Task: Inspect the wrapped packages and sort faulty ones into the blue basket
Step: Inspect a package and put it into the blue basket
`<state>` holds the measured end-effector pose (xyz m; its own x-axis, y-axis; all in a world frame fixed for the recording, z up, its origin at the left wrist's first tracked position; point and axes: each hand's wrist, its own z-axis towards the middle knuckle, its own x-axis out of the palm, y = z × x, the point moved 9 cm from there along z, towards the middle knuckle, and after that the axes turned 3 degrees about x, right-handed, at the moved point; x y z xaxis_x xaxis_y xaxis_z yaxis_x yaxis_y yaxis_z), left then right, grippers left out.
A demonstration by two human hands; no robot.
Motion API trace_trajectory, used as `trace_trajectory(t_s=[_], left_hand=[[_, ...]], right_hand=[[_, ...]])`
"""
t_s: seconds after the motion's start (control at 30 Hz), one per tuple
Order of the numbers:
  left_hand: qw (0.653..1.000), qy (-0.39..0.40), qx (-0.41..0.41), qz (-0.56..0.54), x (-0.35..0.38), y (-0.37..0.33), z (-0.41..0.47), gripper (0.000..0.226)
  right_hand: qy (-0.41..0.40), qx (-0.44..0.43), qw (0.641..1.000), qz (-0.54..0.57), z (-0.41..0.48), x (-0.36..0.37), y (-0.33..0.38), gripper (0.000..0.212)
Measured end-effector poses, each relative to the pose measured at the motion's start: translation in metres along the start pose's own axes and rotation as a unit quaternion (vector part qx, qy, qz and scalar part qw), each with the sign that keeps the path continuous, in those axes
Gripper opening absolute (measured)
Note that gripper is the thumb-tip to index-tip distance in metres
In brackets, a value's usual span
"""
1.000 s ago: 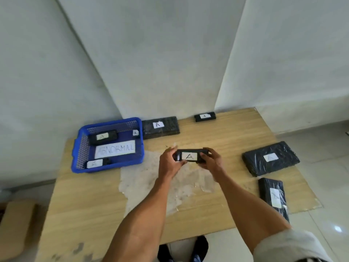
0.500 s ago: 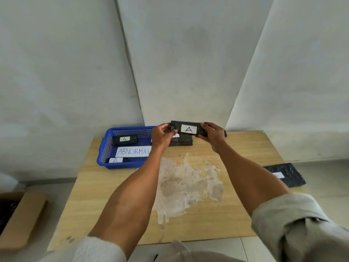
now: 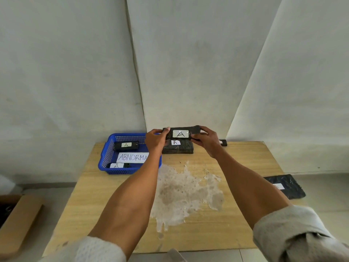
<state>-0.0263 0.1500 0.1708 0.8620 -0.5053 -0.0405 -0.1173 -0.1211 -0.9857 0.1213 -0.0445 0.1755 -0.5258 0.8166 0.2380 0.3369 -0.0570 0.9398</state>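
A small black wrapped package [image 3: 194,130] with a white "A" label is held up above the table's far side. My left hand [image 3: 155,139] grips its left end and my right hand [image 3: 206,139] grips its right end. The blue basket [image 3: 105,161] stands at the table's far left, with a white "ABNORMAL" sign and two small black labelled packages [image 3: 126,145] [image 3: 118,165] inside. A larger black package [image 3: 178,148] lies on the table just below the held one.
The wooden table [image 3: 236,214] has a pale worn patch [image 3: 181,193] in the middle. Another black package [image 3: 285,186] lies at the right edge, and a small one [image 3: 223,142] at the far edge by the wall. A brown board [image 3: 18,222] leans at the lower left.
Both hands have lifted the small package from low over the table's middle up and away toward the wall. The view has tilted upward, so the packages at the right have mostly left the frame.
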Motion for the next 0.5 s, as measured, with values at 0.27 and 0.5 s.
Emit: trace_trajectory(t_s=[0.27,0.5], left_hand=[[0.999,0.011,0.020,0.023,0.005,-0.009,0.005,0.019],[0.994,0.065,-0.058,-0.070,0.022,0.001,-0.004,0.032]], right_hand=[[-0.032,-0.017,0.999,-0.035,-0.002,-0.009,-0.004,0.051],[-0.060,-0.050,0.993,-0.085,-0.006,-0.018,0.003,0.054]])
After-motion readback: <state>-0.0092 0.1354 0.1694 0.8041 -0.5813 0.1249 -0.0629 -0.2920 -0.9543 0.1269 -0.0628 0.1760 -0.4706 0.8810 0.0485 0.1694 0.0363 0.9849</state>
